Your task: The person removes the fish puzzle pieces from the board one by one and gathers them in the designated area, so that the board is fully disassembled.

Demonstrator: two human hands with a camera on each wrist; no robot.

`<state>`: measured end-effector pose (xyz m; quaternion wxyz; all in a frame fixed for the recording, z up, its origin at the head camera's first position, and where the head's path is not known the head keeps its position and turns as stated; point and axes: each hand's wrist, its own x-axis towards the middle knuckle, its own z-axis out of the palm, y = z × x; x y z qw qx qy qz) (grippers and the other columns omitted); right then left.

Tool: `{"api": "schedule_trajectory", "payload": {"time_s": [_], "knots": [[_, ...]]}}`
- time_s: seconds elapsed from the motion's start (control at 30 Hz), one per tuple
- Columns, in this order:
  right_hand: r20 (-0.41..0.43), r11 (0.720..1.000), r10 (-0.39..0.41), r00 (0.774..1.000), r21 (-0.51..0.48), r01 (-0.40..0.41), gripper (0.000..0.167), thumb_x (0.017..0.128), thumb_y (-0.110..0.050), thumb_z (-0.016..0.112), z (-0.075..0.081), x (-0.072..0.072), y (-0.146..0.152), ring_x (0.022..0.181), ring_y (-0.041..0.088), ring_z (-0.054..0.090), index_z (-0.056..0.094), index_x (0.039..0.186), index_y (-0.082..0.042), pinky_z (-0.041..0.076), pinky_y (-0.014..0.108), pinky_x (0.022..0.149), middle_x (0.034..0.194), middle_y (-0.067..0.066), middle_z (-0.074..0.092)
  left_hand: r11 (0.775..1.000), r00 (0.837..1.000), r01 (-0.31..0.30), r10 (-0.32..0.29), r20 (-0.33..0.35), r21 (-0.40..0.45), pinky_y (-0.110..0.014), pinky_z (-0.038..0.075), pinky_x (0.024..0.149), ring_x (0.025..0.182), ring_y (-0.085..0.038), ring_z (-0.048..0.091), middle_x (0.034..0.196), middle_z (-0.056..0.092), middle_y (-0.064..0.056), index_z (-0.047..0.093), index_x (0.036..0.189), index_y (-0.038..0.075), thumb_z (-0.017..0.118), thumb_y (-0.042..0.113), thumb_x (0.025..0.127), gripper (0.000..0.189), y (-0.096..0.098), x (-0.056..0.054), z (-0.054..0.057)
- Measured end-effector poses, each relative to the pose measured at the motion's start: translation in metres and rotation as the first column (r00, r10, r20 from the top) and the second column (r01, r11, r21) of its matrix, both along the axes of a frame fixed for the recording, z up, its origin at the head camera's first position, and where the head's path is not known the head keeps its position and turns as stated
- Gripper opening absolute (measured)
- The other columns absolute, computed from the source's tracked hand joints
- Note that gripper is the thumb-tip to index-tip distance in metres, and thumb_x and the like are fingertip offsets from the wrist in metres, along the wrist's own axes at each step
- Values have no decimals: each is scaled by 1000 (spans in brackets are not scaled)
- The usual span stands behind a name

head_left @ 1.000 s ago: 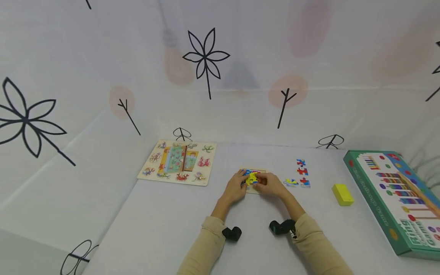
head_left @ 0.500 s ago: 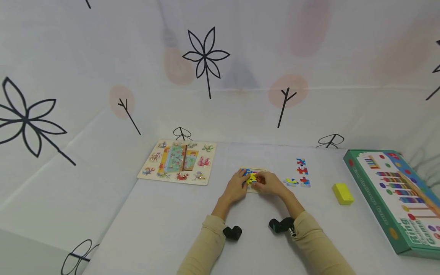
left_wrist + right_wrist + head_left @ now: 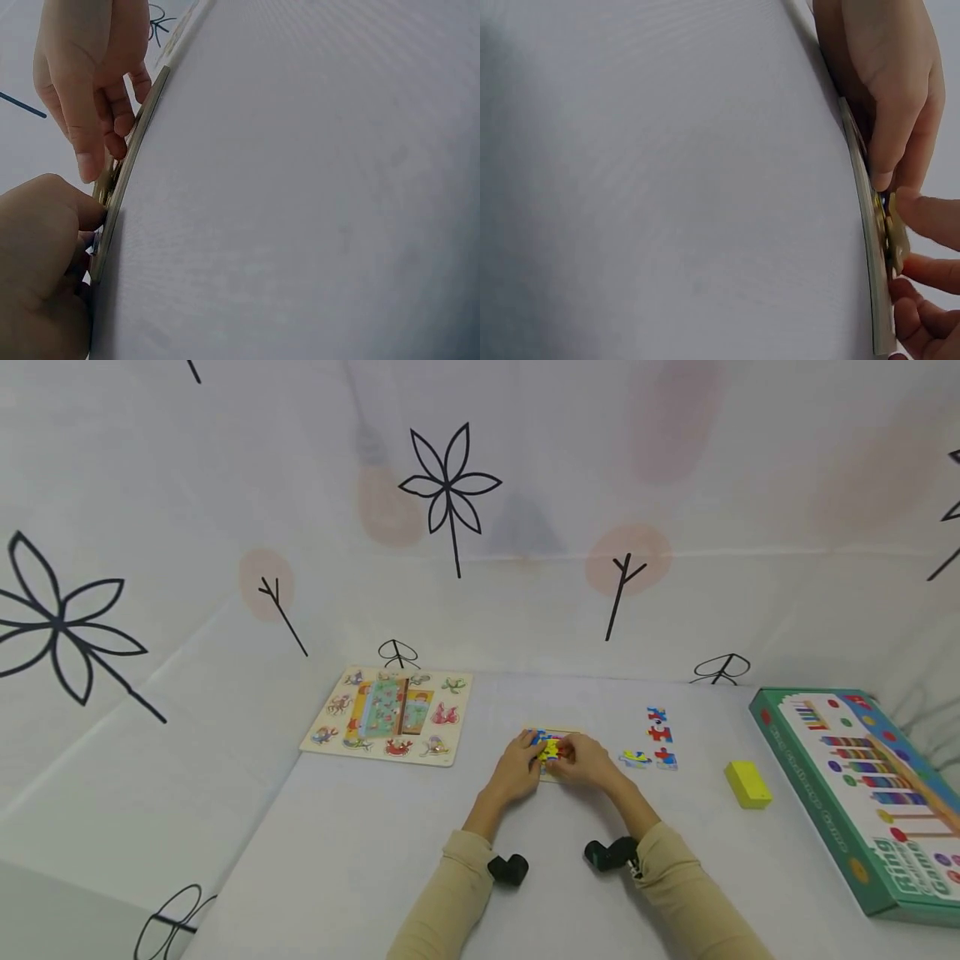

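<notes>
A small wooden jigsaw board [image 3: 549, 778] lies mid-table, partly hidden under both hands. My right hand [image 3: 588, 762] pinches a yellow puzzle piece [image 3: 551, 749] over it. In the right wrist view, the right thumb and a finger hold this yellow piece [image 3: 898, 236], tilted, against the board's face. My left hand [image 3: 516, 768] rests on the board's left side, its thumb reaching down beside the piece. Blue patches show on the board near the left fingertips. In the left wrist view, the board [image 3: 129, 171] appears edge-on between the left hand [image 3: 37, 255] and right hand [image 3: 90, 82].
Several loose puzzle pieces [image 3: 660, 734] lie right of the board, with a yellow-and-blue piece [image 3: 636, 759] nearby. Farther right are a yellow block [image 3: 747, 784] and a large green game box [image 3: 840, 827]. A wooden picture puzzle [image 3: 420, 752] lies back left.
The yellow piece has turned and settled lower over the board between the fingers. Both hands stay almost in place; the right forearm has shifted slightly left.
</notes>
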<state>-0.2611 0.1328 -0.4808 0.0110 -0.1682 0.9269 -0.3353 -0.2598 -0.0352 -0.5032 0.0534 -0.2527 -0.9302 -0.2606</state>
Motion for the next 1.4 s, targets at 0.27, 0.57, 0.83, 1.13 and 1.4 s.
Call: {"api": "schedule_trajectory", "payload": {"time_s": [0.27,0.57,0.83,1.13,1.4], "knots": [[-25,999,3,1000,47,-2,42,85,-21,64,0,3,2,101,39,55,61,113,10,44,62,77,108,24,59,999,1000,-15,15,5,-38,-40,28,112,135,-32,35,140,46,-18,56,129,0,50,4,87,42,1,-1,-2],[-28,1000,18,999,-3,-18,40,91,-24,57,-2,2,4,106,40,53,63,115,7,39,62,77,111,24,60,999,1000,-19,19,-1,-45,-41,28,112,135,-32,35,141,45,-17,55,130,0,48,4,88,42,2,-3,-6],[24,998,43,999,43,-44,50,83,-28,65,-1,-2,4,110,41,51,61,119,7,35,66,79,112,22,62,999,1000,-18,17,-25,-44,-41,30,111,134,-33,37,139,48,-18,56,129,0,49,3,86,43,3,-2,-5],[-76,982,65,995,-175,-78,37,74,-15,77,-13,-3,18,86,28,58,68,102,7,48,38,76,97,18,67,999,1000,-18,17,-24,-44,-41,29,111,134,-33,37,140,47,-18,56,129,0,49,3,88,42,1,-2,-6],[-74,956,-55,996,-293,31,35,75,-13,77,-7,7,35,90,30,57,69,104,5,46,39,76,101,18,66,999,1000,-20,20,-10,-31,-41,28,112,135,-32,35,141,45,-18,55,130,0,47,5,90,41,2,-1,-6]]}}
